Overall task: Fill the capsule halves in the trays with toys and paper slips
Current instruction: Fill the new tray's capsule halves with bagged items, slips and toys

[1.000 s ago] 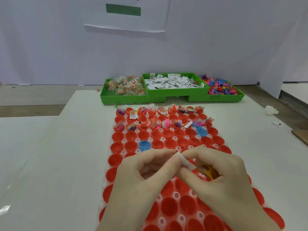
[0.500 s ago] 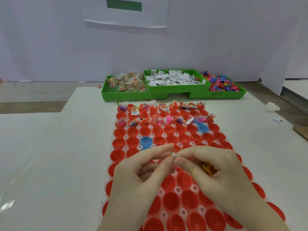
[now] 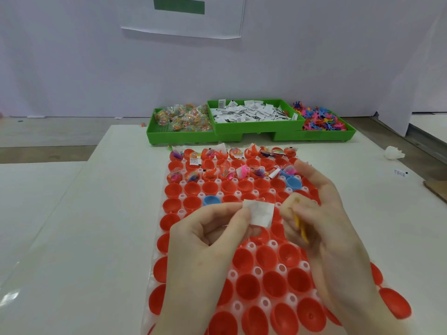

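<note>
The left hand [image 3: 205, 240] pinches a white paper slip [image 3: 259, 215] between thumb and forefinger, its grip closed on the slip's left edge, above the middle of the capsule tray [image 3: 256, 267] on the worktop [image 3: 84, 238]. The right hand [image 3: 321, 218], just beside the slip, curls its fingers round a yellow toy [image 3: 301, 228]. The capsule halves [image 3: 217, 187] near the tray's far edge are filled; nearer ones are empty. Green bins [image 3: 249, 131] sit along the worktop's far edge.

Red capsule halves [image 3: 246, 285], two blue ones [image 3: 211, 200] among them. Green bins [image 3: 256, 131]. White slip [image 3: 259, 215]. Yellow toy [image 3: 301, 227]. White table [image 3: 84, 238]. Green bar on wall sheet [image 3: 179, 6].
</note>
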{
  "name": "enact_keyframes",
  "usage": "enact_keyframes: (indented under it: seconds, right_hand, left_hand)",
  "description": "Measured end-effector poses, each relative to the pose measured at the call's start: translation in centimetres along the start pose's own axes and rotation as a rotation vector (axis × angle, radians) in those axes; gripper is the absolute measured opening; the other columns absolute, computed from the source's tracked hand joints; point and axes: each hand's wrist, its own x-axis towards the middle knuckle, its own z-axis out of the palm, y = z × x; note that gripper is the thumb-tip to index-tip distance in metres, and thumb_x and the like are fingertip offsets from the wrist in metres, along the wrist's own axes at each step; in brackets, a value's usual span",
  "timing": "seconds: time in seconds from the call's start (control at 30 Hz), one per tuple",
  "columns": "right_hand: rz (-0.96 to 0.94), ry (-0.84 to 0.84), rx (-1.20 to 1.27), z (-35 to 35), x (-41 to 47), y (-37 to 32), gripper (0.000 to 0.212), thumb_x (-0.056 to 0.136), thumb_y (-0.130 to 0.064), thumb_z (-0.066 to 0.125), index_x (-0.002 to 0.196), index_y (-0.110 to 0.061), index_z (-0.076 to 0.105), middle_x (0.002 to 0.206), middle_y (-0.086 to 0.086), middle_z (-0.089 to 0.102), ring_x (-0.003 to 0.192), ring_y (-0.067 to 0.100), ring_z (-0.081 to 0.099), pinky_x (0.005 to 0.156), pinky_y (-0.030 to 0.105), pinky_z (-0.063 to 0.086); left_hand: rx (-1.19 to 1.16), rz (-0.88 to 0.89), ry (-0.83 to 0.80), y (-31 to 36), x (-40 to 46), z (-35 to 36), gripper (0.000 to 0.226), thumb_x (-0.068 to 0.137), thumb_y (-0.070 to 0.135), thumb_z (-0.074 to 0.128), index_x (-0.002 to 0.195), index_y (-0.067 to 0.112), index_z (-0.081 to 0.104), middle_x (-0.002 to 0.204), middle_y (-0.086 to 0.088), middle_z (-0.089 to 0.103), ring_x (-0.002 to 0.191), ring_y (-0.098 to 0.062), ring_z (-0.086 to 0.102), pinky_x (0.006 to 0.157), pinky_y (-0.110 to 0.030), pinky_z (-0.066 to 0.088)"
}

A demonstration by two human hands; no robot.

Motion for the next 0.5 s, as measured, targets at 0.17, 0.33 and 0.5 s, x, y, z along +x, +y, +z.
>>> enact_keyframes:
  seconds: [0.17, 0.33, 0.5]
  right_hand:
    - [-0.090, 0.068, 0.010, -0.2, 0.1, 0.2, 0.047, 0.060, -0.036, 0.068, 0.106, -0.032, 0.058, 0.063, -0.008, 0.064, 0.055, 0.002, 0.056, 0.055, 0.010, 0.046]
    - [-0.062, 0.162, 0.102, -0.1, -0.2, -0.3, 0.021, 0.051, -0.031, 0.068, 0.071, -0.026, 0.075, 0.070, 0.001, 0.072, 0.060, 0.008, 0.067, 0.055, 0.012, 0.051]
    - [0.008, 0.141, 0.216, 0.0, -0.7, -1.2, 0.016, 0.057, -0.023, 0.062, 0.065, -0.018, 0.075, 0.072, 0.008, 0.072, 0.065, 0.017, 0.070, 0.053, 0.015, 0.052]
  left_hand:
    - [-0.010, 0.021, 0.023, 0.2, 0.2, 0.2, 0.011, 0.075, 0.007, 0.067, 0.077, 0.018, 0.069, 0.064, -0.002, 0.072, 0.058, -0.012, 0.070, 0.053, -0.010, 0.049]
    - [-0.001, 0.052, 0.034, 0.1, 0.2, 0.3, 0.016, 0.076, 0.008, 0.067, 0.084, 0.022, 0.063, 0.064, -0.002, 0.071, 0.059, -0.012, 0.070, 0.055, -0.010, 0.049]
    - [0.069, 0.113, 0.003, 0.3, 0.0, 0.4, 0.025, 0.079, 0.008, 0.063, 0.080, 0.032, 0.072, 0.070, 0.006, 0.072, 0.061, -0.006, 0.069, 0.056, -0.009, 0.049]
